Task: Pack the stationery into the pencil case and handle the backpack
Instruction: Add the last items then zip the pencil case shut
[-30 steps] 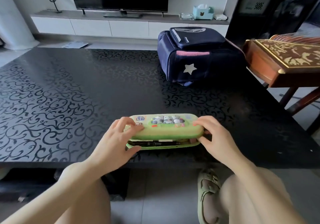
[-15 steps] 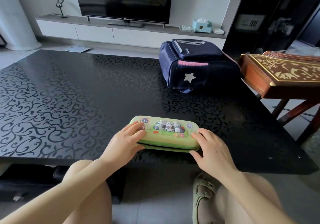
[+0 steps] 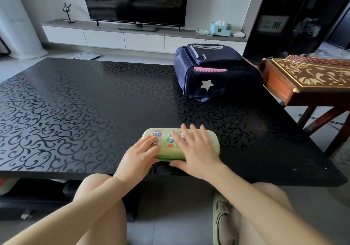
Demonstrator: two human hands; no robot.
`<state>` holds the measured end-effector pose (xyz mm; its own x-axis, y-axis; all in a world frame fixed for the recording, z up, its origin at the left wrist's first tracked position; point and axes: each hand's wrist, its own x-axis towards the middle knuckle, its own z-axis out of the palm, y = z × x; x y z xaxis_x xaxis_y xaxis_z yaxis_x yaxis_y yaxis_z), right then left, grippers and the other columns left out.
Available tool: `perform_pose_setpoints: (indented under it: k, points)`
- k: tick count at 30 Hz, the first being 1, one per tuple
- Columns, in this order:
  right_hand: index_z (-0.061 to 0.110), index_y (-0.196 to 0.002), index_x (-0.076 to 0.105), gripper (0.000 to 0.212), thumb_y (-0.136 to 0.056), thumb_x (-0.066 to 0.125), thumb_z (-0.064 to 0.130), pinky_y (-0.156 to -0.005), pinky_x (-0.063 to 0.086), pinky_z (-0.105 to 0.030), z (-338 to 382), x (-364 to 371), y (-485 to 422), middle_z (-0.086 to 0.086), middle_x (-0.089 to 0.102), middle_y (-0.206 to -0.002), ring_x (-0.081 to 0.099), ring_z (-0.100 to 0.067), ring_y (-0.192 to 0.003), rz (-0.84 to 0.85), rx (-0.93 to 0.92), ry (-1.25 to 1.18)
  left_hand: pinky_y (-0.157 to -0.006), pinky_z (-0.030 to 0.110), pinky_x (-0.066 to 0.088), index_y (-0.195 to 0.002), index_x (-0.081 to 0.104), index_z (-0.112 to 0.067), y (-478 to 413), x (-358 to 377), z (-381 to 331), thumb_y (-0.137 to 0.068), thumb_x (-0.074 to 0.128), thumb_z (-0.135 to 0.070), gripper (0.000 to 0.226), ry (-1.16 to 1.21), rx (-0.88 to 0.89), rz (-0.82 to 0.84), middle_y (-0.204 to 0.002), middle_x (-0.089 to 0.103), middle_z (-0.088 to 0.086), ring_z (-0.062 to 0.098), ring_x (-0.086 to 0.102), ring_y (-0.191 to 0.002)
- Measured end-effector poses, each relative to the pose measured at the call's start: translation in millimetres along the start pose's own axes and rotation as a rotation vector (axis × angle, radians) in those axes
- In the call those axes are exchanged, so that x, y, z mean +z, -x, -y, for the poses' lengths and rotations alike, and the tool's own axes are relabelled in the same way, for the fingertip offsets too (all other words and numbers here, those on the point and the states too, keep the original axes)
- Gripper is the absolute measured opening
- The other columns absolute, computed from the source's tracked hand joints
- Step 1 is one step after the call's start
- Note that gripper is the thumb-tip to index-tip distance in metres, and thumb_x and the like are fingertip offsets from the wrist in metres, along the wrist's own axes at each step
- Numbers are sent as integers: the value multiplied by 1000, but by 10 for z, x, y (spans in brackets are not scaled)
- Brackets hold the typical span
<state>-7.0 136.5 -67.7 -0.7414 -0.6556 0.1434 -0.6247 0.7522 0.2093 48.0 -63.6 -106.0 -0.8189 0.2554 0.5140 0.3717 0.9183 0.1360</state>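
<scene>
Your left hand (image 3: 139, 154) lays relaxed fingers, gripping nothing, on the left end of the closed green pencil case (image 3: 215, 147) at the near edge of the black surface (image 3: 85, 112). Your right hand (image 3: 193, 148) spreads flat over the lid, grip fully open. The navy backpack (image 3: 214, 74) sits well apart, far right.

Low black table (image 3: 75, 102), glossy top with a scrolling vine pattern all over. Green pencil case (image 3: 213, 144) lies flat with its lid down, near the front edge, a little right of centre. Navy backpack (image 3: 208, 74), white star and pink trim, sits toward the far right side, well apart from the case.
</scene>
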Motion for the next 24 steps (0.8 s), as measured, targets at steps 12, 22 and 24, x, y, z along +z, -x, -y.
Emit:
perform_pose_setpoints:
  k: [12, 22, 24]
  points:
    - [22, -144, 24, 77, -83, 36, 66, -102, 32, -63, 117, 331, -41, -23, 39, -143, 36, -49, -128, -51, 31, -25, -87, 32, 51, -117, 61, -14, -823, -22, 454, -99, 37, -26, 33, 1020, -924, 410, -106, 67, 0, 16, 63, -91]
    - [23, -143, 30, 76, -82, 44, 66, -101, 34, -62, 114, 357, -36, -23, 41, -142, 37, -48, -128, -100, 9, -14, -64, 27, 53, -89, 64, -9, -1117, 75, 661, -95, 43, -21, 25, 998, -882, 822, -76, 72, 2, 14, 67, -69]
    - [23, -143, 29, 76, -82, 44, 66, -101, 33, -63, 104, 363, -42, -22, 41, -142, 37, -48, -128, -97, -1, -10, -71, 29, 54, -94, 65, -10, -1124, 75, 661, -94, 42, -21, 26, 922, -826, 851, -84, 70, 2, 16, 65, -77]
